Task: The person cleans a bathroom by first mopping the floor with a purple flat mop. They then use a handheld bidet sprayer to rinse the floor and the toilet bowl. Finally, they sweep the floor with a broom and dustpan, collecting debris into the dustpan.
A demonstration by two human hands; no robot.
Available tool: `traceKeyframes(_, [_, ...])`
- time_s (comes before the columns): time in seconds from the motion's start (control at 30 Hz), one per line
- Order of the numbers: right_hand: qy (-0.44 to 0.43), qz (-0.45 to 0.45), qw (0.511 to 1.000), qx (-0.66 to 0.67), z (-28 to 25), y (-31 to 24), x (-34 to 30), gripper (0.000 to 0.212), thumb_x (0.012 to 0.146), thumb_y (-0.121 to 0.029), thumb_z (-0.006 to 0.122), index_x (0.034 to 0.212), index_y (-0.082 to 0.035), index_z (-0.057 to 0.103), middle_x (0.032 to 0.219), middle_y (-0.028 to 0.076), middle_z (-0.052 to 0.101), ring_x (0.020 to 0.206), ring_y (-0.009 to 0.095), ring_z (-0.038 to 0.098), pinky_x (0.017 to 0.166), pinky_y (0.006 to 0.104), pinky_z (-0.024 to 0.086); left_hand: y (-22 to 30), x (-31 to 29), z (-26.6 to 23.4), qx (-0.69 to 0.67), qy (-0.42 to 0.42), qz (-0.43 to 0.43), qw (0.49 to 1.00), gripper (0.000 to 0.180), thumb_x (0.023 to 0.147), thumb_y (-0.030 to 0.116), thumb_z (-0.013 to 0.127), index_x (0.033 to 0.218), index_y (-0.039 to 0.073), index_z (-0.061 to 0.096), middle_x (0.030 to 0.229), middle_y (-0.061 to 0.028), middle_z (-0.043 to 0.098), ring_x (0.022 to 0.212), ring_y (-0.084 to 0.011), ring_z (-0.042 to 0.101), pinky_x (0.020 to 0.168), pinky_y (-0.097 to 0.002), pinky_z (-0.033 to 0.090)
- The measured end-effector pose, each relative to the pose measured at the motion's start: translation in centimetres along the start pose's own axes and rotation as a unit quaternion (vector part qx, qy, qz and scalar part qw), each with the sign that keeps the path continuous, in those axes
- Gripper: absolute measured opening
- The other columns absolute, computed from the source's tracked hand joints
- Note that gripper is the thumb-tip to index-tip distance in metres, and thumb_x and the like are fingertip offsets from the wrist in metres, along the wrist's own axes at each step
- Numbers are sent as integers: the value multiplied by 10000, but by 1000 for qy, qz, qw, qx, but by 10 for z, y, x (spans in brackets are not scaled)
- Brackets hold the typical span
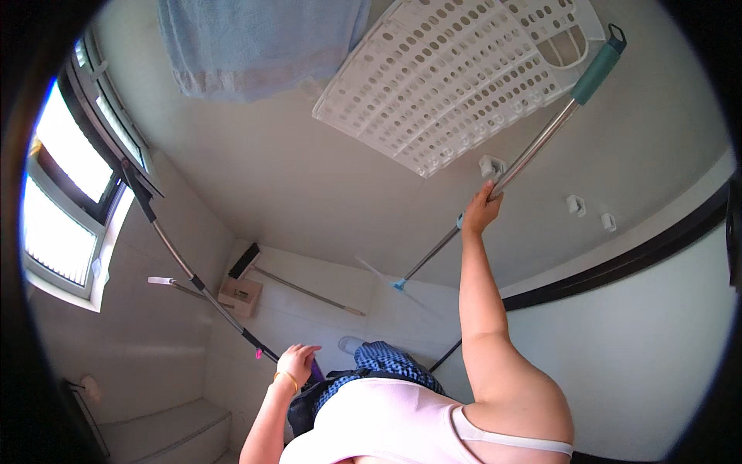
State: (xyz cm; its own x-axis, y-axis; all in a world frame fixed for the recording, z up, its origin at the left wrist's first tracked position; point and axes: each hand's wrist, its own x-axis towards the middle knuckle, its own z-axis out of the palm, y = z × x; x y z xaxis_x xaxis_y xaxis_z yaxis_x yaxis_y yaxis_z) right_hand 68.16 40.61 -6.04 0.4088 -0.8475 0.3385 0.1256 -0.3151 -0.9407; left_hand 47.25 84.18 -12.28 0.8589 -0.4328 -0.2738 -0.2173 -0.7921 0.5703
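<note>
Two hands, two poles, under a pale ceiling

The right hand [481,210] was closed around a slim, shiny metal pole [533,151] with a teal grip at its raised end. The left hand [298,362] curled round the lower end of a second steel pole [185,267] with black joints. Above hung a white perforated plastic basket [456,73] and a soft blue towel [259,42]; a window [66,178] glared nearby.
</note>
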Motion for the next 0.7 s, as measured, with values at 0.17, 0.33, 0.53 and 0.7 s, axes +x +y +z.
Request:
traceKeyframes(0.17, [25, 33, 999, -26, 19, 3, 14, 498, 794, -397, 508, 1001, 19, 327, 913, 159, 450, 788, 238, 496, 657, 322, 417, -18, -30, 19, -152, 57, -124, 979, 230, 721, 12, 500, 915, 95, 591, 733, -101, 575, 687, -247, 548, 634, -304, 441])
traceKeyframes(0.33, [85, 15, 996, -13, 30, -5, 19, 581, 785, -393, 508, 1100, 21, 248, 1022, 189, 376, 894, 289, 467, 716, 352, 417, -38, -46, 50, -301, 115, -221, 920, 240, 744, -30, 523, 954, 66, 588, 685, -36, 570, 604, -100, 514, 584, -223, 431])
traceKeyframes(0.53, [76, 56, 995, 25, 26, 11, 30, 748, 751, -575, 436, 1166, 6, 212, 1058, 167, 358, 759, 200, 461, 446, 271, 403, -42, -35, 57, -331, 139, -244, 901, 230, 756, 0, 537, 976, 50, 581, 685, -15, 573, 603, -58, 492, 588, -198, 426])
traceKeyframes(0.7, [73, 52, 995, 55, 34, -14, 26, 787, 727, -625, 408, 1168, -2, 215, 1048, 147, 364, 729, 174, 453, 427, 270, 386, -29, -21, 48, -311, 114, -250, 910, 225, 758, 36, 554, 980, 61, 581, 677, -19, 572, 595, -61, 489, 583, -198, 424])
